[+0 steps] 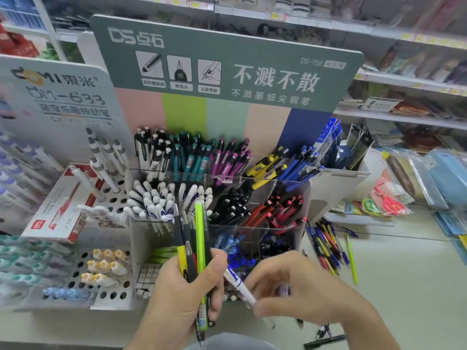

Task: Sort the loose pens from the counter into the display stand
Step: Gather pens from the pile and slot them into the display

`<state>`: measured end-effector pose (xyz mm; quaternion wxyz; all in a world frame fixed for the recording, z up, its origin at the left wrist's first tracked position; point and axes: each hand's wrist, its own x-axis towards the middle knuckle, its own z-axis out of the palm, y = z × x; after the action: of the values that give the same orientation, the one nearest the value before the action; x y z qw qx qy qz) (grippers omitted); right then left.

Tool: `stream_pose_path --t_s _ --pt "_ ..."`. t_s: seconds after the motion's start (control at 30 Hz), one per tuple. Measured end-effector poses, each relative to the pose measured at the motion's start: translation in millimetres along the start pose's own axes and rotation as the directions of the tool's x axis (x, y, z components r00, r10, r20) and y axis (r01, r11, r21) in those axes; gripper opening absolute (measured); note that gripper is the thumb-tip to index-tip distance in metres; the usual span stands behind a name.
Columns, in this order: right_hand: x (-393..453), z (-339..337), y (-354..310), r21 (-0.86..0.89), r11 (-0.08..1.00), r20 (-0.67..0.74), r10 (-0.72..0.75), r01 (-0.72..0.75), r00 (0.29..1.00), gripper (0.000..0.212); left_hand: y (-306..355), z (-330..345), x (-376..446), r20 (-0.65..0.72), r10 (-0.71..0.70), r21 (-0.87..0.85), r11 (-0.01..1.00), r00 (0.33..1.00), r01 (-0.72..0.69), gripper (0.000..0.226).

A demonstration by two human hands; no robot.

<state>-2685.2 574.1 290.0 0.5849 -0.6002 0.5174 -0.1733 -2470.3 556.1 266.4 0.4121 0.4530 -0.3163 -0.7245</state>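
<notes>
My left hand [184, 289] is curled round a bundle of pens [193, 248], yellow, black, red and lime, standing upright at lower centre. That grip looks crowded: I judge one could slide out the bottom as I work the others loose. My right hand [298, 286], lower right of centre, pinches a white-and-blue pen [238, 284] by its end; it is blurred, and a hasty drop might land it in the wrong compartment.

The clear display stand [290, 183] fills mid-frame. From the left its back row holds white, teal, purple, yellow and blue pens; the middle row white-and-blue, black, red; the front row lime and blue ones. More loose pens [326, 246] lie on the counter [404, 274] at right.
</notes>
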Motion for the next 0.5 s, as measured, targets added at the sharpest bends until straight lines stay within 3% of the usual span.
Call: stream_pose_path --t_s 0.13,0.23,0.3,0.4,0.5 --pt "23 24 -8 0.051 0.995 0.023 -0.082 0.081 0.996 0.021 6 -1 1 -0.023 0.044 0.015 0.999 0.999 -0.044 0.038" --pt "33 33 -10 0.157 0.981 -0.064 -0.104 0.113 0.993 0.020 13 -8 3 -0.059 0.101 0.006 0.995 0.993 -0.101 0.057" --pt "38 33 -19 0.177 0.967 -0.211 -0.143 0.182 0.967 0.022 20 -12 1 -0.095 0.114 -0.021 0.993 0.989 -0.116 0.060" --pt "50 26 -41 0.014 0.942 -0.499 -0.284 0.336 0.818 0.041 27 -18 0 -0.113 0.049 -0.105 0.993 0.992 -0.061 0.041" --pt "69 21 -61 -0.124 0.886 -0.660 -0.410 0.448 0.629 0.044 26 -20 -4 -0.087 -0.011 -0.203 0.979 0.996 -0.007 0.035"
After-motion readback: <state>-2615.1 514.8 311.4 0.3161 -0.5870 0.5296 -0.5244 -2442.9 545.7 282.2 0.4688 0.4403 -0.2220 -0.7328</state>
